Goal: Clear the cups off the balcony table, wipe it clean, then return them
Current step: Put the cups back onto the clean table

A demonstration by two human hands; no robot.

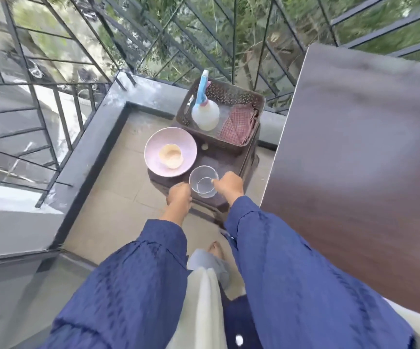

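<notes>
blue sleeves fill the bottom of the shot, both arms reaching down toward a low dark stool on the balcony floor. a clear glass cup stands upright on the stool's near edge, right between the two hands. the right hand is curled with its thumb tip on the cup's rim, looks like a pinch on the right side. the left hand is curled too, just beside the cup's left wall, but it's blurry and i can't tell if it's actually holding anything. behind the glass sits a pink plate with a beige cup on it. at the stool's far end a brown basket holds a white spray bottle and a folded red checkered cloth. the dark wood balcony surface is off to the right, higher than the stool. black railing runs round the back and left.
</notes>
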